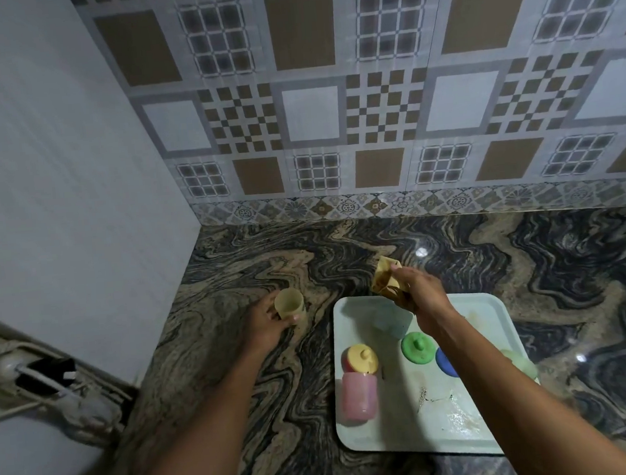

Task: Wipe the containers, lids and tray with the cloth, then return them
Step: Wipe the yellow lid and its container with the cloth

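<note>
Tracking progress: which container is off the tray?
The cream container, held by the left hand on the counter; the pink one and pale-blue one sit on the tray.

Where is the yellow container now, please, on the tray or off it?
Off it: the yellow container stands on the counter left of the tray, held by the left hand.

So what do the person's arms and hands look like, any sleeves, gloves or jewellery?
Both are bare. The left hand and right hand wear no gloves, and no sleeve covers either forearm as far as the frame shows. No watch or bracelet at the wrists; the fingers are too blurred to rule out rings.
</note>
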